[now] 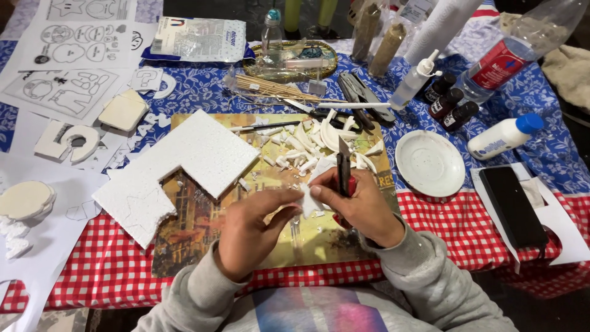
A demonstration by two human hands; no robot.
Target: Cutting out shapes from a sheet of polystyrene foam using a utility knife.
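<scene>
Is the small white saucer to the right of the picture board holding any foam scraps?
No, the white saucer lies bare on the tablecloth, while the foam scraps are piled on the picture board beside it.

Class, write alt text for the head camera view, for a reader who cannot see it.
Two hands work over a picture board: the left hand pinches a small white foam piece while the right hand holds a craft knife against it. A large foam sheet, foam scraps and a white saucer lie around.
</scene>
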